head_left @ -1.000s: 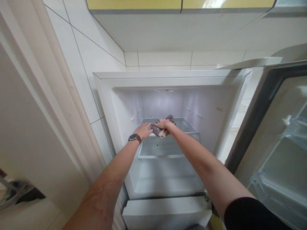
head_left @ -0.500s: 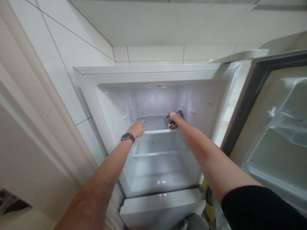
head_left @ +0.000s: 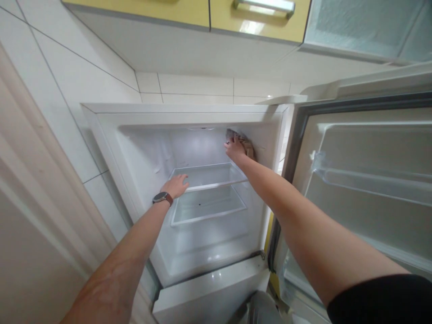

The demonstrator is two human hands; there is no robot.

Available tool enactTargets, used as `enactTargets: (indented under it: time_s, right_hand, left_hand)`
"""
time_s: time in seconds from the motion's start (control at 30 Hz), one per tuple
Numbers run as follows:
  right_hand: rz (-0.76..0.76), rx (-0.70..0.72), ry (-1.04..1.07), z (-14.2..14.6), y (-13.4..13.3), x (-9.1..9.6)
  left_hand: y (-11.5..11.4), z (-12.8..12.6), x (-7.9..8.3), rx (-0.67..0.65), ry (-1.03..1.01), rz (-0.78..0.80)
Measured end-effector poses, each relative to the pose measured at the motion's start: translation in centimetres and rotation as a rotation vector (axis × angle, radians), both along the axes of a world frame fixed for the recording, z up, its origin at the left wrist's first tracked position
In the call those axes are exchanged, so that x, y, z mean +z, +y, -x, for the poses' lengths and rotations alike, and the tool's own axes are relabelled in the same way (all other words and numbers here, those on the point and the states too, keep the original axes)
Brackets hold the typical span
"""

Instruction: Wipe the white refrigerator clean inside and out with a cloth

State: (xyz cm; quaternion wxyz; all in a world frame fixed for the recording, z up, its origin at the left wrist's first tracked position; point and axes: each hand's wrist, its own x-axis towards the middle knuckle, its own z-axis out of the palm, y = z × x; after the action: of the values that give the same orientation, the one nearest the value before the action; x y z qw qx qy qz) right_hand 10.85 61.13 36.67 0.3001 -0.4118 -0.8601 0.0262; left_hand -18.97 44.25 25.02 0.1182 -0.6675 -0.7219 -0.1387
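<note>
Inside the white fridge (head_left: 189, 116), my right hand (head_left: 235, 147) presses a crumpled brown-grey cloth (head_left: 249, 148) against the upper right inner wall. Its fingers lie over the cloth. My left hand (head_left: 176, 185), with a watch (head_left: 163, 197) on the wrist, rests at the left front edge of the upper glass shelf (head_left: 209, 176). Its fingers are spread and hold nothing. Below lies a second glass shelf (head_left: 216, 209) with a small dark speck on it.
The fridge door (head_left: 364, 180) stands open on the right, with a clear door rack (head_left: 371, 180). Yellow cabinets (head_left: 259, 20) hang above. A white drawer front (head_left: 209, 292) juts out below, near a grey rounded object (head_left: 263, 308). Tiled wall (head_left: 60, 90) runs along the left.
My right hand has lifted the cloth from the upper shelf's right side up to the right inner wall. My left hand stays at the shelf's left edge. The view has tilted up and turned right.
</note>
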Motion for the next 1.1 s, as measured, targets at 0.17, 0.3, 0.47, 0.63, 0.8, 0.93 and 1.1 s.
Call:
enactTargets:
  time_s: [0.17, 0.3, 0.47, 0.63, 0.8, 0.93, 1.1]
  right_hand:
    - [-0.207, -0.261, -0.404, -0.7, -2.5, 0.5]
    - [-0.190, -0.299, -0.490, 0.7, -3.2, 1.3]
    - [-0.300, -0.346, -0.400, 0.8, -2.8, 2.9]
    - [-0.153, -0.330, -0.436, 0.6, -2.4, 0.2]
    - [-0.055, -0.311, -0.471, 1.7, -2.2, -4.0]
    - [0.009, -0.291, -0.496, 2.1, -1.8, -6.3]
    - [0.089, -0.261, -0.500, 2.2, -0.5, -6.3]
  left_hand:
    - [-0.1, 0.0, -0.1, 0.002, 0.007, -0.006]
    - [-0.1, 0.0, -0.1, -0.005, 0.010, -0.015]
    - [0.0, 0.1, -0.2, -0.017, 0.006, -0.031]
    - [-0.1, 0.1, -0.2, -0.014, -0.006, -0.042]
    - [0.0, 0.0, -0.2, -0.012, 0.001, -0.045]
    - [0.0, 0.1, -0.2, -0.009, 0.006, -0.050]
    - [0.0, 0.1, -0.2, -0.013, -0.004, -0.051]
